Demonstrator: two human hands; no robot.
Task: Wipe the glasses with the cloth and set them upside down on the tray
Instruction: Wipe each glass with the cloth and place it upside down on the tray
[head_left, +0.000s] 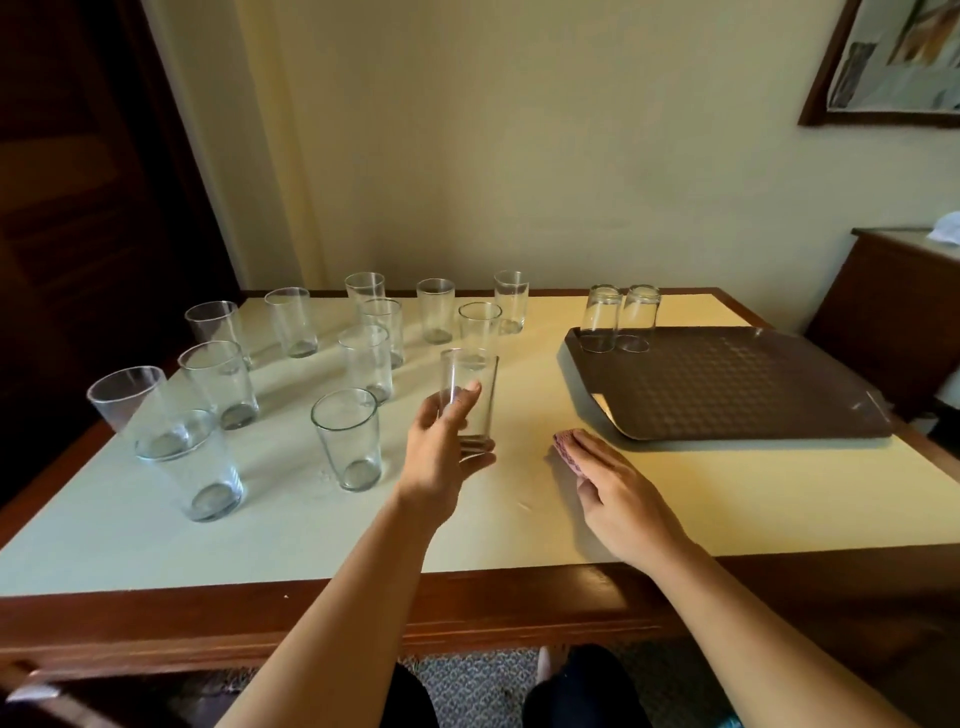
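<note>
My left hand (441, 447) grips a tall clear glass (470, 384) that stands upright near the middle of the table. My right hand (618, 488) lies flat on a folded reddish patterned cloth (566, 448), which shows only at my fingertips. A dark brown textured tray (737, 389) sits to the right. Two glasses (600, 317) (640, 314) stand upside down at its far left corner. Several upright clear glasses, such as one close to my left hand (347, 439), fill the left half of the table.
The table (260, 535) has a pale top and a brown wooden rim, with its back edge against the wall. A wooden cabinet (898, 312) stands at the right. A framed picture (893, 62) hangs at the upper right. A dark doorway lies to the left.
</note>
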